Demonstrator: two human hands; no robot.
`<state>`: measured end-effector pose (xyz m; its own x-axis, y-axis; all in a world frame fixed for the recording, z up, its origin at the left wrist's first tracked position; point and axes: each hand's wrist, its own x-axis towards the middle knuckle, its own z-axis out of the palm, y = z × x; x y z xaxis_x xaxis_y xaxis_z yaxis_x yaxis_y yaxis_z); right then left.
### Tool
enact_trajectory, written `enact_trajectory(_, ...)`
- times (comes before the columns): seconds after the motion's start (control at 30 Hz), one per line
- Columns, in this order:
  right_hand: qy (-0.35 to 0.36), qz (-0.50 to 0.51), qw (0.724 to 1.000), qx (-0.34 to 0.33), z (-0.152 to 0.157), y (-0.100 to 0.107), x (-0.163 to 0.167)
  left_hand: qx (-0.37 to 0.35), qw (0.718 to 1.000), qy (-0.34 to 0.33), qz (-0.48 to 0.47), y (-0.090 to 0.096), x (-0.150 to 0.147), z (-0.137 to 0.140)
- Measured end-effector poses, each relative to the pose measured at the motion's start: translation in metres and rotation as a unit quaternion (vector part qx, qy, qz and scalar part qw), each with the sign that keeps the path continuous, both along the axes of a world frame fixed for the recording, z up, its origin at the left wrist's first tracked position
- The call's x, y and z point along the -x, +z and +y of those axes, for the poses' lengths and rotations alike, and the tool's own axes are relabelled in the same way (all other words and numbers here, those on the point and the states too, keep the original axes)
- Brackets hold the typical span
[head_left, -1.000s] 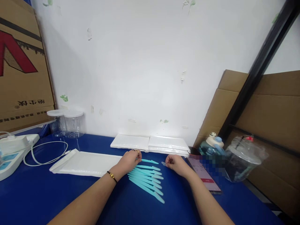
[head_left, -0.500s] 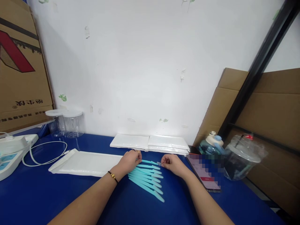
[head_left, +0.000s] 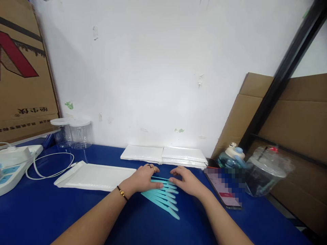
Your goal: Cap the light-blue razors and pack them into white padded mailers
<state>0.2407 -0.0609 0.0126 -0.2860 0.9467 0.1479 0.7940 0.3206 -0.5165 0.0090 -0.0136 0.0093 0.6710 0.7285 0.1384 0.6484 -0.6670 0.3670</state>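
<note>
Several turquoise eyebrow razors point(head_left: 159, 202) with translucent blade covers lie fanned out on the blue table point(head_left: 194, 221), their covered ends pointing right. Over their left ends rests my left hand point(head_left: 146, 178), thumb apart from the fingers and stretched across the handles. At the right tip of the farthest razor is my right hand point(head_left: 185, 180), its fingers curved and parted from the thumb. Whether the right thumb touches that razor, I cannot tell. A white padded mailer point(head_left: 102, 177) lies flat at the left, its right end partly behind my left hand.
White padded mailers point(head_left: 184, 156) are stacked along the wall. Left stand clear lidded jars point(head_left: 81, 135), a white cable point(head_left: 48, 154) and a power strip point(head_left: 22, 161). To the right are a phone point(head_left: 222, 189), a teal bottle point(head_left: 231, 158) and a bagged cup point(head_left: 264, 173).
Both hands have loosened from their pinches. My left thumb has spread over the handles, and my right hand has shifted slightly left toward the farthest razor's tip.
</note>
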Motion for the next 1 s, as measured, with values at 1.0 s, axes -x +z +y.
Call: enact_trajectory(1.0, 0.08, -0.209, 0.974, -0.018, -0.02, -0.012, 0.019, 0.026, 0.986, 0.15, 0.062, 0.035, 0.023, -0.035)
